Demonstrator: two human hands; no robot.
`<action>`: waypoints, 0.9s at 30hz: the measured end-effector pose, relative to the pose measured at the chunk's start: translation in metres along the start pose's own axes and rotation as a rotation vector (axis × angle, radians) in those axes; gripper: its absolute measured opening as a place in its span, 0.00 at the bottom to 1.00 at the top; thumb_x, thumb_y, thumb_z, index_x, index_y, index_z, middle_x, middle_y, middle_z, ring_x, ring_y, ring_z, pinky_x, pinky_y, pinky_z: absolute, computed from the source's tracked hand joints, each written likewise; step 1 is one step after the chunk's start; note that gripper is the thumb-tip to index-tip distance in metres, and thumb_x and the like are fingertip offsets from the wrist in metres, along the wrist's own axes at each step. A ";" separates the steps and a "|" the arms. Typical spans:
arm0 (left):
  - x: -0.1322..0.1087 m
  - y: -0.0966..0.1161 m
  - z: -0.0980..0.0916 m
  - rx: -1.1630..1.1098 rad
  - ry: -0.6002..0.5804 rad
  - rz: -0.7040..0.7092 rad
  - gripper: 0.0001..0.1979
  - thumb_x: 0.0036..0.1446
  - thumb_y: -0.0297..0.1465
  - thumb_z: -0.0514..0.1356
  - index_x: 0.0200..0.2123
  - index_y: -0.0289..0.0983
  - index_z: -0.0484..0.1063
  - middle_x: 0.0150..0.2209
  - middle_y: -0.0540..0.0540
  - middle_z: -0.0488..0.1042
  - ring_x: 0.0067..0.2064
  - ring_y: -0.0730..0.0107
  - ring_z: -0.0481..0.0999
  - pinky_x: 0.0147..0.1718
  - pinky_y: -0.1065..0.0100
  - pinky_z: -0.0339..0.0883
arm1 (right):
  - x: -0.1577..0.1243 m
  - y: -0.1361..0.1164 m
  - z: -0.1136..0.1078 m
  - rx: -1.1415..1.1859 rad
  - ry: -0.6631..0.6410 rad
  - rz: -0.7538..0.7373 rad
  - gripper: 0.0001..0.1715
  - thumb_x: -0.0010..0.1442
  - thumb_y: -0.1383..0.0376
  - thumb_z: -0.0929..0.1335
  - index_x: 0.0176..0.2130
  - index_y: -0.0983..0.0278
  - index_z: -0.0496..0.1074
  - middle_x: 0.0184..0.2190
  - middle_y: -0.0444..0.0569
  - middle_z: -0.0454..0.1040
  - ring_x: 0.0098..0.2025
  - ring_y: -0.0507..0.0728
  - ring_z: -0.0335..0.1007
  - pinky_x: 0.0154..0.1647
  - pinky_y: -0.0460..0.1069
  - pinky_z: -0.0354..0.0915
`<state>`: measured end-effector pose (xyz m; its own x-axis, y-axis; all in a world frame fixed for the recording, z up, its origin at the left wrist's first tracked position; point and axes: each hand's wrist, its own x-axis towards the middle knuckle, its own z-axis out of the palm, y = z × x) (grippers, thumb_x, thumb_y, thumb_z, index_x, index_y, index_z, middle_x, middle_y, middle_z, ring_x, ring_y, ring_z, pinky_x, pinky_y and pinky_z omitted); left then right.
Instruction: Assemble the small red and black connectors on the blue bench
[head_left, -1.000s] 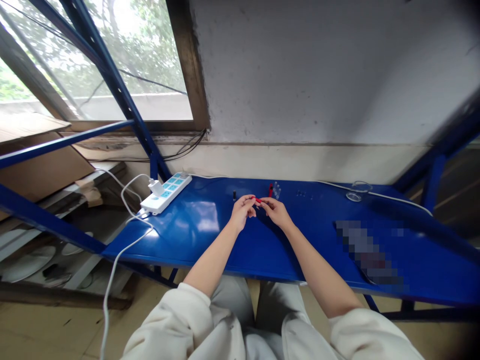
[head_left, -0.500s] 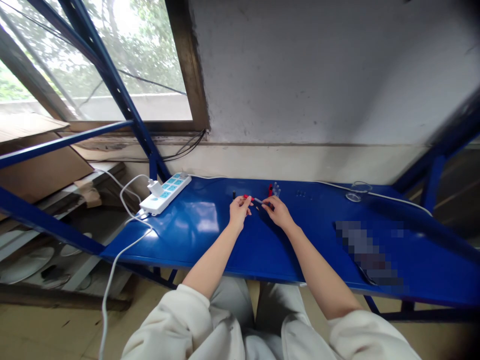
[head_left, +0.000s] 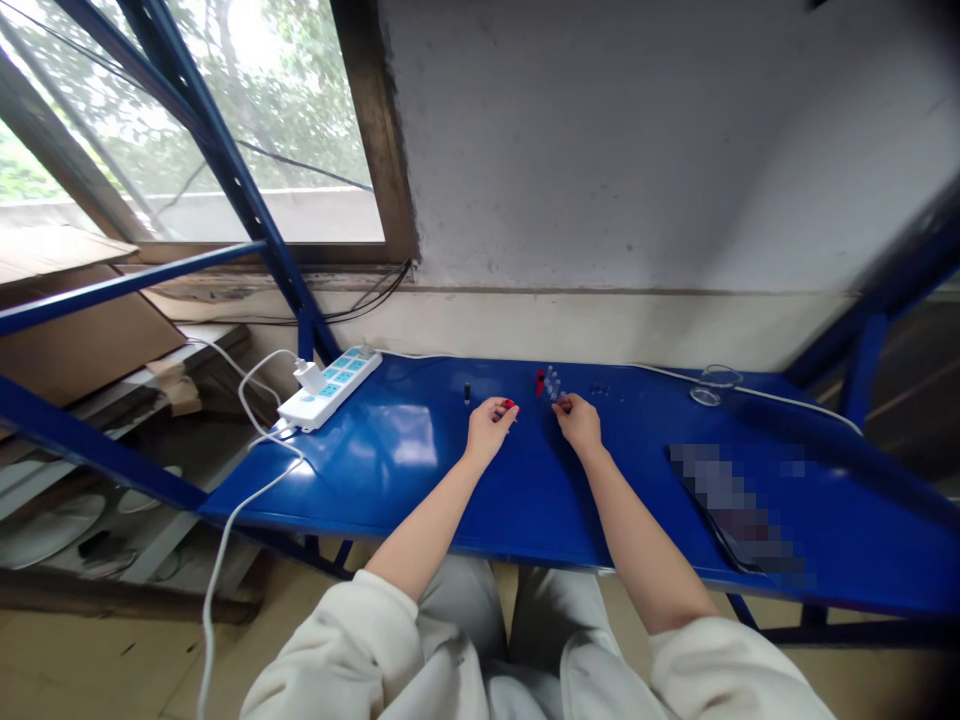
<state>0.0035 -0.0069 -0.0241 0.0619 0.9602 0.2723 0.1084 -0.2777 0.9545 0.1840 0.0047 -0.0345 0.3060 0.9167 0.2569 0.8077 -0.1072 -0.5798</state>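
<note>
My left hand (head_left: 489, 430) is closed around a small red pen-like piece (head_left: 511, 404), mostly hidden by the fingers. To the right, my right hand (head_left: 579, 424) has thumb and forefinger pinched at the near end of a small group of clear plastic tubes (head_left: 553, 380). Whether one of them sits in that pinch is too small to see. Just left of the tubes lie red pieces with a dark spot (head_left: 539, 382). A short black cylinder (head_left: 467, 392) stands on the blue table (head_left: 517, 500) beyond my left hand.
Several tiny clear pieces (head_left: 601, 389) lie right of the tubes. Farther right are a round clear item (head_left: 705, 396) and a dark flat object, blurred out (head_left: 739, 510). A white power strip (head_left: 331, 388) with cables sits at the left, below the blue frame post (head_left: 259, 215).
My hands have moved apart. The red piece stays in my left hand, now turned and drawn slightly nearer; my right hand has shifted right to the clear tubes.
</note>
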 end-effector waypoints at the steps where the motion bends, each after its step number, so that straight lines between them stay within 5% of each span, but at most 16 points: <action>1: -0.001 0.001 0.002 0.055 -0.001 0.037 0.13 0.48 0.38 0.58 0.32 0.34 0.70 0.25 0.47 0.71 0.23 0.76 0.67 0.25 0.72 0.61 | 0.001 0.000 0.000 -0.008 0.006 0.004 0.08 0.53 0.62 0.64 0.32 0.63 0.69 0.28 0.47 0.73 0.31 0.54 0.68 0.27 0.45 0.55; 7: 0.011 0.010 0.017 0.386 -0.115 0.186 0.06 0.46 0.32 0.59 0.28 0.36 0.73 0.27 0.46 0.72 0.28 0.71 0.67 0.32 0.68 0.61 | 0.005 0.003 0.002 -0.074 0.033 -0.011 0.10 0.52 0.61 0.63 0.32 0.63 0.71 0.27 0.47 0.73 0.32 0.55 0.69 0.27 0.46 0.55; 15: 0.048 -0.003 0.041 0.548 -0.068 0.145 0.05 0.46 0.32 0.60 0.24 0.37 0.73 0.25 0.46 0.70 0.29 0.69 0.66 0.32 0.68 0.60 | 0.004 0.001 0.000 -0.101 -0.004 -0.029 0.11 0.52 0.60 0.63 0.31 0.62 0.72 0.27 0.48 0.74 0.31 0.54 0.69 0.27 0.46 0.55; 27: 0.048 -0.008 0.054 0.711 -0.040 0.104 0.05 0.45 0.31 0.61 0.22 0.36 0.71 0.26 0.44 0.70 0.36 0.61 0.68 0.38 0.63 0.57 | 0.002 0.000 0.000 -0.080 -0.009 -0.010 0.12 0.52 0.59 0.64 0.32 0.62 0.73 0.29 0.48 0.75 0.32 0.55 0.70 0.27 0.46 0.57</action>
<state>0.0591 0.0399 -0.0256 0.1416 0.9298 0.3396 0.7188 -0.3325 0.6106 0.1851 0.0063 -0.0340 0.2937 0.9213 0.2549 0.8486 -0.1285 -0.5132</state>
